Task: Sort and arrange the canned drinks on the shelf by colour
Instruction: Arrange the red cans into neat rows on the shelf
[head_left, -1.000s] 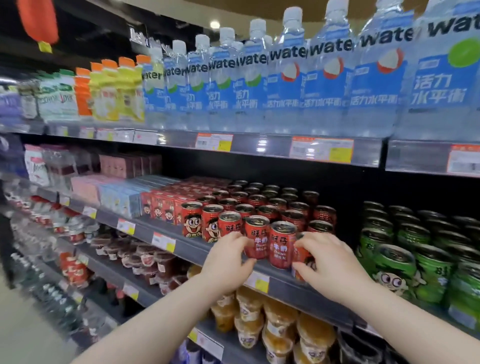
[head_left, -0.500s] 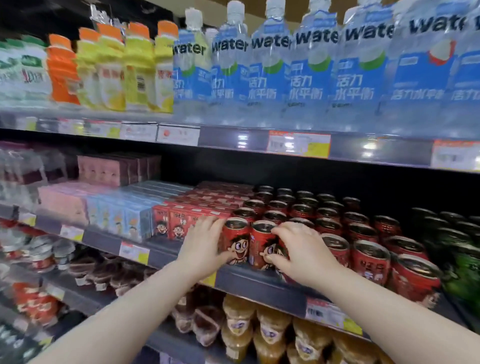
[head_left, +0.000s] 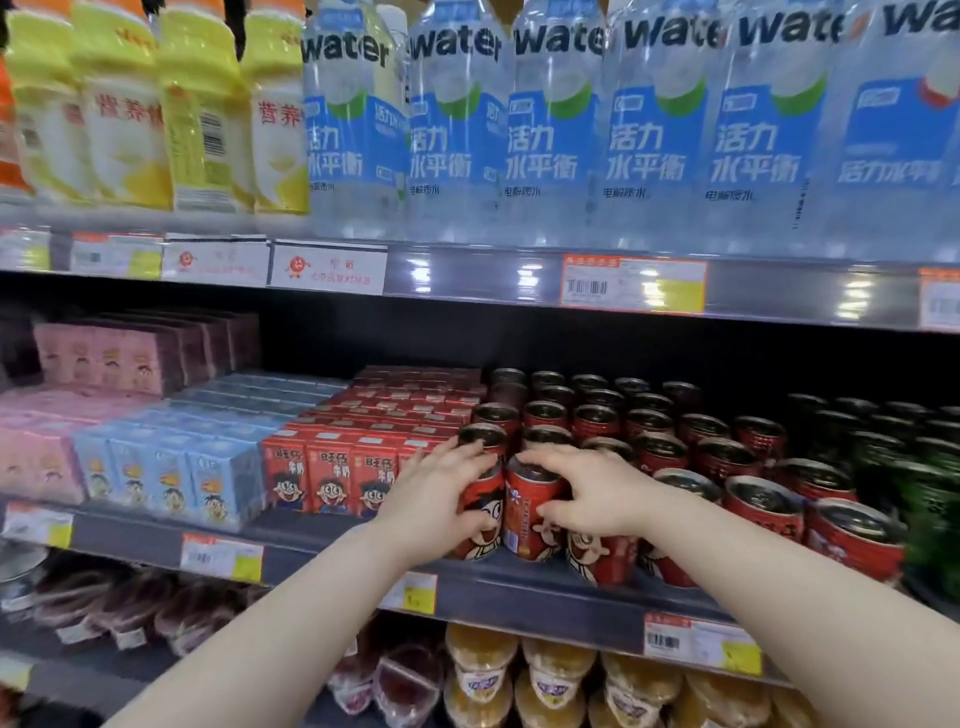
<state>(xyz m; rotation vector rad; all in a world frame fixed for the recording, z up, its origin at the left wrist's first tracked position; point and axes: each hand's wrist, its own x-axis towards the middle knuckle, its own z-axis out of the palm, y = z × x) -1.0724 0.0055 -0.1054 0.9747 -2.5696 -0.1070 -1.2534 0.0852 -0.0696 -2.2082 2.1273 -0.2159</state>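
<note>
Upper shelf (head_left: 467, 275): four yellow bottles (head_left: 119, 130), six water bottles (head_left: 558, 156) in front. Middle shelf (head_left: 519, 587), front row: four blue cartons (head_left: 171, 483), three red cartons (head_left: 332, 478) plus one part-hidden, six red cans (head_left: 763, 509); rows behind not counted. Green cans (head_left: 930, 493) too blurred to count. Hands: two, left hand (head_left: 431, 499) and right hand (head_left: 597, 493).
</note>
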